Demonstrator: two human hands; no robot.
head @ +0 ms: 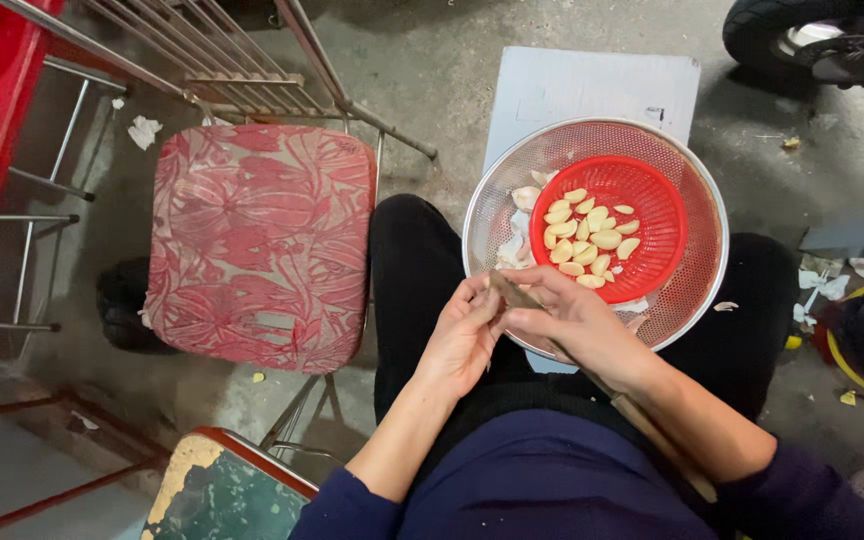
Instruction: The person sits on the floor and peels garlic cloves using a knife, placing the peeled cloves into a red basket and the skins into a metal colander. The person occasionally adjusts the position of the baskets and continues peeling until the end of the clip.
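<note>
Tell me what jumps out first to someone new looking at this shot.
The red plastic basket of peeled garlic cloves, nested in a metal mesh colander on the person's lap right of centre. Just below it, the left hand and right hand meet over a knife at the colander's near rim. To the left stands a chair with a red floral cushion.

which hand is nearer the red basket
Right. The right hand lies over the metal strainer's rim, just below the red basket. The left hand sits farther left, outside the strainer.
</note>
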